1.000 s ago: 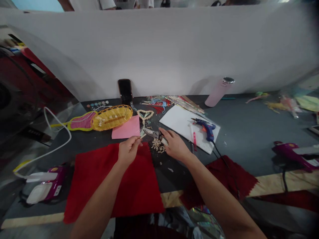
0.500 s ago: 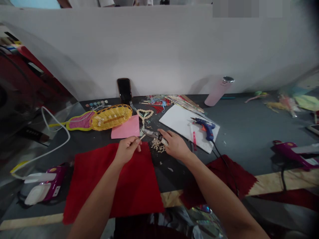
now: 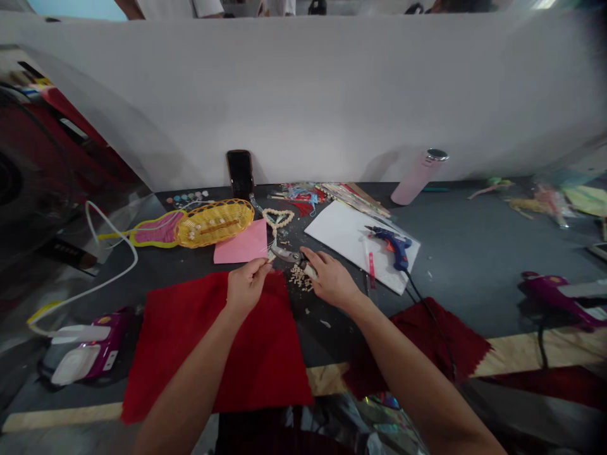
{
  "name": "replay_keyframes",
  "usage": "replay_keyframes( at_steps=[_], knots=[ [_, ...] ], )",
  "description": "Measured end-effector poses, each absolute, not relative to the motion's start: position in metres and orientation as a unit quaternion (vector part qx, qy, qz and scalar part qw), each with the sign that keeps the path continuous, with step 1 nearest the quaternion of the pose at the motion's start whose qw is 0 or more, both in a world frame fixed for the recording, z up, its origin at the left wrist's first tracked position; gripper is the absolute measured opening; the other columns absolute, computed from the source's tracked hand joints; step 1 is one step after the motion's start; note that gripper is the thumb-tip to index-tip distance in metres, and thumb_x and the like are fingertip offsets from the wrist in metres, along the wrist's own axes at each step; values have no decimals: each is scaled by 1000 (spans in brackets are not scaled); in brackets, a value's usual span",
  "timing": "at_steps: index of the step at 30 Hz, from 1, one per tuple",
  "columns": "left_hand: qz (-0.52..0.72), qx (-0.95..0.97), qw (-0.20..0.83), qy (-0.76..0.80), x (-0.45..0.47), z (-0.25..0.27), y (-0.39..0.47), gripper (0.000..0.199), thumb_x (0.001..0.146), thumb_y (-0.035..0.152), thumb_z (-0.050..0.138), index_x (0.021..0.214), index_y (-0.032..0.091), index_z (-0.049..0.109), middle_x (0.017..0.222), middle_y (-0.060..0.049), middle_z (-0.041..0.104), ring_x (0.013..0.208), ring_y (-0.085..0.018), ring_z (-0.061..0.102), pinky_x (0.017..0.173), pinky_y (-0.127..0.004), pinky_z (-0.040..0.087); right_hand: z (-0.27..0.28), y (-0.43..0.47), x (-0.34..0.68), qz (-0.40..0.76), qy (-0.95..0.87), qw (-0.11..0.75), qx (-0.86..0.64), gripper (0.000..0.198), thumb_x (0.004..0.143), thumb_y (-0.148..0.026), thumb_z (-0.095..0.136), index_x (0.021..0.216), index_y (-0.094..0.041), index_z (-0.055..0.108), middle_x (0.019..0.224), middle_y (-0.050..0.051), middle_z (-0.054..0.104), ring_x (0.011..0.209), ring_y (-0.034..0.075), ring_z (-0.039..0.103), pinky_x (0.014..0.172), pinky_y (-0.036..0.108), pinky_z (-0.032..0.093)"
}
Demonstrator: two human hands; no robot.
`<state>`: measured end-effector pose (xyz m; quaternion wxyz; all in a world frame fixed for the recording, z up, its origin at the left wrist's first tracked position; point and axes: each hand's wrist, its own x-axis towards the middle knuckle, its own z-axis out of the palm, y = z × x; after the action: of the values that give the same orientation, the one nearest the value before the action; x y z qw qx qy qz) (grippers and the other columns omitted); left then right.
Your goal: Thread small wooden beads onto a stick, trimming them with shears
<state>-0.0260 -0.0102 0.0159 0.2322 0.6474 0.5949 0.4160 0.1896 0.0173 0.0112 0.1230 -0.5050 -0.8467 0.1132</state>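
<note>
My left hand [image 3: 246, 285] is closed in a pinch on a thin pale stick [image 3: 270, 256] above the top edge of the red cloth [image 3: 184, 341]. In my right hand [image 3: 336, 281] is a pair of pruning shears [image 3: 287, 255], gripped by the handles. Their metal jaws point left and lie close to the stick's end; whether they touch it is too small to tell. Small pale cut pieces [image 3: 300, 279] lie in a pile under the shears. Just beyond the jaws rests a beaded triangular loop [image 3: 278, 218] with thin threads.
A pink paper [image 3: 240, 248] and yellow woven basket [image 3: 213, 222] lie left. Rightward, a blue glue gun [image 3: 398, 248] rests on a white board [image 3: 332, 221], its cord trailing forward. A phone [image 3: 240, 174] and pink bottle [image 3: 418, 178] stand against the white partition [image 3: 303, 95].
My left hand has shifted slightly right and its fingers are drawn closer together around the stick, near the jaws. The right hand keeps hold of the shears. The whole view has shifted slightly.
</note>
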Motion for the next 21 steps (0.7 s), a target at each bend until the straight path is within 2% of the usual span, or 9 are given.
replay_keyframes(
  at_steps=[5,11,16,21],
  knots=[
    [416,648,286,570,-27,21,-10,24,83,32,47,77,18,66,65,0,69,67,-15,62,67,-22,45,10,20,194,128,-857,121,-484,66,78,-17,44,140,-21,22,121,12,48,110,24,45,89,36,37],
    [411,649,295,568,-27,21,-9,27,83,32,48,66,17,64,61,-1,66,64,-14,60,65,-22,43,11,18,192,129,-855,124,-487,62,79,-18,42,138,-20,26,117,12,51,106,23,49,87,35,38],
    [417,647,291,568,-29,21,-10,28,83,33,46,68,17,63,59,-1,64,60,-13,58,62,-21,42,12,13,186,129,-845,119,-505,60,78,-18,44,136,-21,29,112,10,55,100,21,53,87,30,39],
    [431,641,280,570,-30,15,-9,24,83,32,47,80,17,65,61,-1,66,60,-13,58,62,-21,42,12,11,185,124,-840,110,-517,61,76,-15,45,135,-22,30,113,9,55,100,21,53,85,28,39]
  ],
)
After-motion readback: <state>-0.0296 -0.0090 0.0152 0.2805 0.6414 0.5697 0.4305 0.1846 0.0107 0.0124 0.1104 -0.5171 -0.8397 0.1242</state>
